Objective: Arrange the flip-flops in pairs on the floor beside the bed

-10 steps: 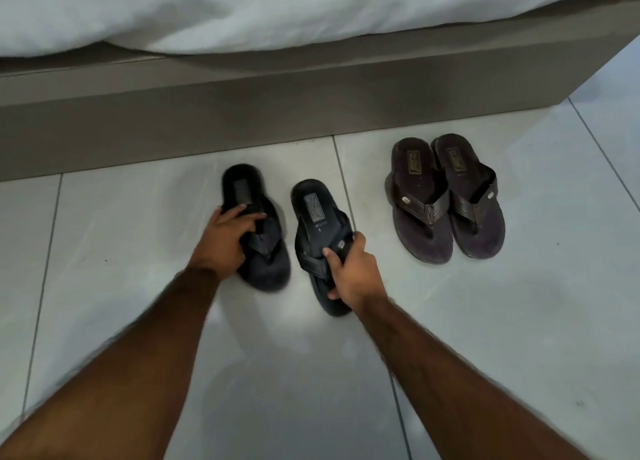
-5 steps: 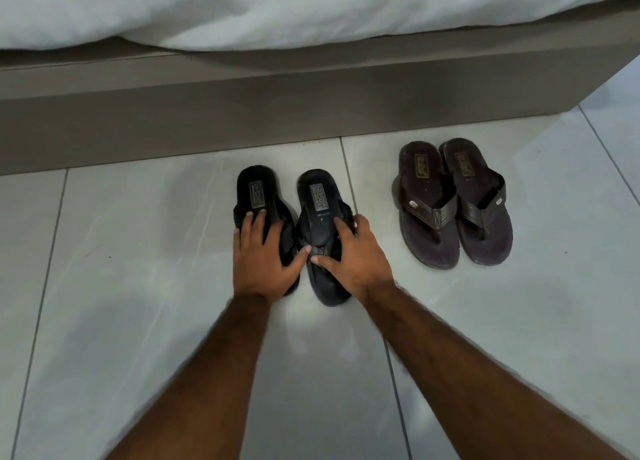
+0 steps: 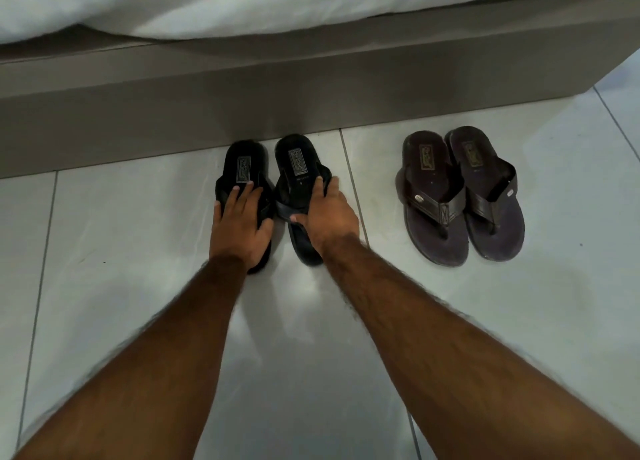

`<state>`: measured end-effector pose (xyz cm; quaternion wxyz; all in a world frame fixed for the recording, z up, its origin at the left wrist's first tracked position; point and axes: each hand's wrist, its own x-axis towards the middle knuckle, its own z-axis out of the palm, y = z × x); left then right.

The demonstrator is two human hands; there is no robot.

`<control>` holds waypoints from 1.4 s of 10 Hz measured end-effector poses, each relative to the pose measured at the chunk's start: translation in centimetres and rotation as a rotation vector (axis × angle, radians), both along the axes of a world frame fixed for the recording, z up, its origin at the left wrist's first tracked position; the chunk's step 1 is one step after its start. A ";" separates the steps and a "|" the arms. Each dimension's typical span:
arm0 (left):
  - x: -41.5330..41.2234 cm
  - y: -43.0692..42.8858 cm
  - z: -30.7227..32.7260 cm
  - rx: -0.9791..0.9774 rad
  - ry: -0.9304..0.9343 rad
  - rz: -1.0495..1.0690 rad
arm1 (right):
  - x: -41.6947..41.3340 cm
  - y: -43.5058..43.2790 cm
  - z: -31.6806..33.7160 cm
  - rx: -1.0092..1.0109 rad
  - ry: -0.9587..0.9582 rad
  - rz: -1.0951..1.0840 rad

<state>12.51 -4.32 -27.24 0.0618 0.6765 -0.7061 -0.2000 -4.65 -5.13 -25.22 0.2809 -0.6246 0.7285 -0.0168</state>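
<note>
Grip open: left hand flat on one black flip-flop, right hand flat on its mate, both just beside the bed base.

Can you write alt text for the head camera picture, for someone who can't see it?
A person's left hand and right hand rest flat on two black flip-flops lying side by side on a pale tiled floor, heels toward the bed base. A brown pair sits to their right, white bedding above.
</note>
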 end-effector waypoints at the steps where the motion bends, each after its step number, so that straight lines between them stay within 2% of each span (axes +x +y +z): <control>1: 0.4 0.0 -0.1 -0.003 0.011 -0.001 | 0.5 -0.3 -0.3 -0.002 0.019 -0.001; 10: 1.4 5.2 -0.4 -0.020 0.010 0.054 | 2.3 4.3 -0.1 0.012 0.018 0.010; 11: 1.3 5.0 -0.2 -0.007 -0.007 0.045 | 2.1 4.3 0.1 0.024 -0.031 -0.014; 12: 0.9 5.0 0.7 -0.061 -0.030 0.052 | 1.3 5.1 0.7 -0.020 -0.079 -0.042; 13: -1.3 4.8 2.5 -0.145 -0.022 -0.006 | -0.9 5.7 2.1 -0.158 -0.041 -0.028; 14: -4.9 4.3 4.7 -0.179 -0.022 -0.157 | -4.8 5.8 4.4 -0.289 0.014 -0.027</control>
